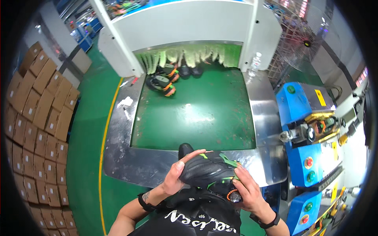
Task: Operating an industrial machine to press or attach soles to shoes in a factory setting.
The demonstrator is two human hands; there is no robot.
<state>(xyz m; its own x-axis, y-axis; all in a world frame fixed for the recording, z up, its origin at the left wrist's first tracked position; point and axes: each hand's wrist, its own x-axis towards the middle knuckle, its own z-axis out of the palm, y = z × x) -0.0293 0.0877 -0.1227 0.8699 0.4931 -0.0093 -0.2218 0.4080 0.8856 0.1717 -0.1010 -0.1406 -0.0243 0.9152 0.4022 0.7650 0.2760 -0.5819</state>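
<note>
Black shoe (208, 170) with green trim held chest-high, left hand (176, 177) wrapped over its upper, right hand (247, 191) gripping the heel end, likely steadying it for inspection; green conveyor belt (197, 114) just beyond both hands.

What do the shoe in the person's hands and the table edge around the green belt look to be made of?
Shoe: likely a matte black knit or synthetic upper with green trim; it shows fine ribbing. Table edge: probably bare steel, grey, scuffed, and reflecting light. Both hands, left and right, grip the shoe.

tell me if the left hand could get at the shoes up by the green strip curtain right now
Probably not: the left hand is busy gripping the black shoe, and those shoes sit at the belt's far end.
</note>
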